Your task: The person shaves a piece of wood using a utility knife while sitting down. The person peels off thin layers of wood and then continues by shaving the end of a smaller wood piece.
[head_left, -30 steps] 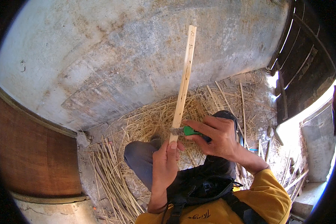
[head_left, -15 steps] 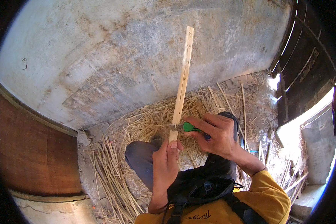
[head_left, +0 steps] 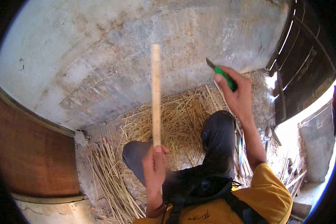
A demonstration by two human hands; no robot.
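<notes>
My left hand is closed round the lower end of a long, pale bamboo strip, which stands nearly upright in the view before the wall. Slight motion blur softens both. Up to the right, my right hand grips a green-handled utility knife. Its dark blade points to the upper left, well apart from the strip.
Curly shavings cover the floor around my bent knees. A bundle of thin sticks lies at the left. Beyond stands a stained grey wall; a brown wooden panel is at far left, dark slats at right.
The knife has come off the strip, and my right hand has lifted it up and to the right. The strip has shifted left in my left hand and its upper end is lower.
</notes>
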